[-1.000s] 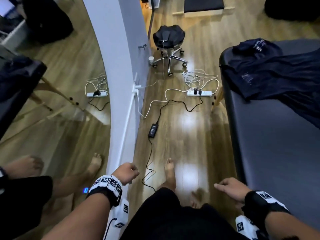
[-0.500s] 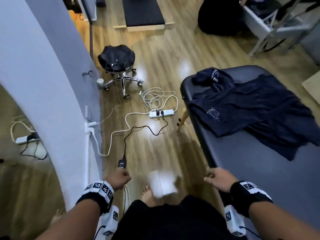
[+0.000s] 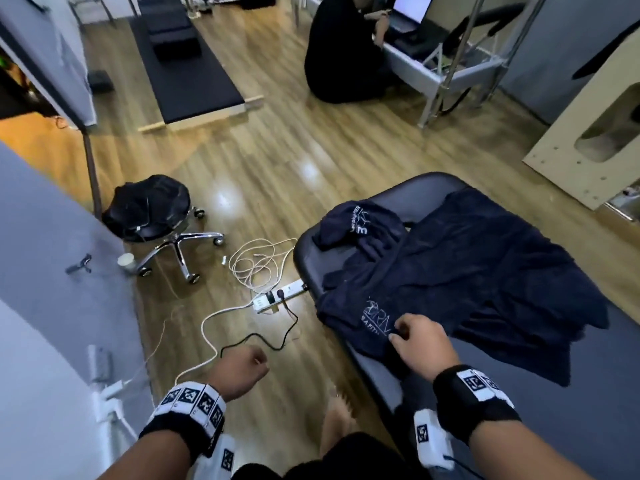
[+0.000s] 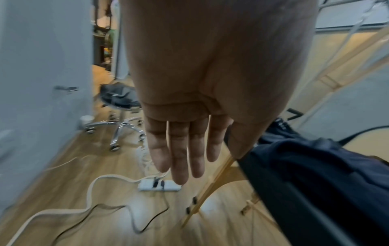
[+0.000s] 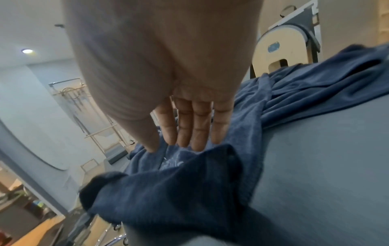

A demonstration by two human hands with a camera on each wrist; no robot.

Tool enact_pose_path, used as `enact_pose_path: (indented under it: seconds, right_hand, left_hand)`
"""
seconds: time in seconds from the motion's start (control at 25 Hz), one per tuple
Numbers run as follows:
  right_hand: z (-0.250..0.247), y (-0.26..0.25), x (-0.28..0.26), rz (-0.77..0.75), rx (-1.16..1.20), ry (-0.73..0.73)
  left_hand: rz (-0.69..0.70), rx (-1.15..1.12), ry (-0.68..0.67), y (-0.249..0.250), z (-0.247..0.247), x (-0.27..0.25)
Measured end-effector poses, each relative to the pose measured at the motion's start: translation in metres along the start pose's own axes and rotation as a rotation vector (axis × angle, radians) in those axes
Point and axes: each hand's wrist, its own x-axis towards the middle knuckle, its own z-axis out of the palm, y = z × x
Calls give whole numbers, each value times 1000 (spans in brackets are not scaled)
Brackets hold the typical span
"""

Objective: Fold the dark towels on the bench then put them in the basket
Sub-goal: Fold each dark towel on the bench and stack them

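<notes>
Dark navy towels lie crumpled on the grey padded bench. A large spread one carries a white logo near its front edge, and a smaller bunched one sits at the bench's far end. My right hand hovers over the logo corner of the large towel. In the right wrist view its fingers are straight and the thumb tip touches the cloth. My left hand hangs over the floor left of the bench, fingers relaxed and holding nothing. No basket is in view.
A wheeled stool, a white cup, a power strip and loose cables lie on the wood floor left of the bench. A grey wall stands at the left. A person sits far back.
The view has swung right and up towards the bench. My right hand has moved forward from the bench edge onto the large towel's logo corner, and my left hand has come forward too.
</notes>
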Motion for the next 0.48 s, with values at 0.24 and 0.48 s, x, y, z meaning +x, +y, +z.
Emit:
enact_pose_path:
  seconds: [0.24,0.48]
  right_hand:
    - [-8,-39,66,-227,-157,-227]
    - [24,-51,68,-290,-202,-258]
  left_hand:
    - [241,167,-52,112,-32,60]
    - [437,409,-128,154,-26,91]
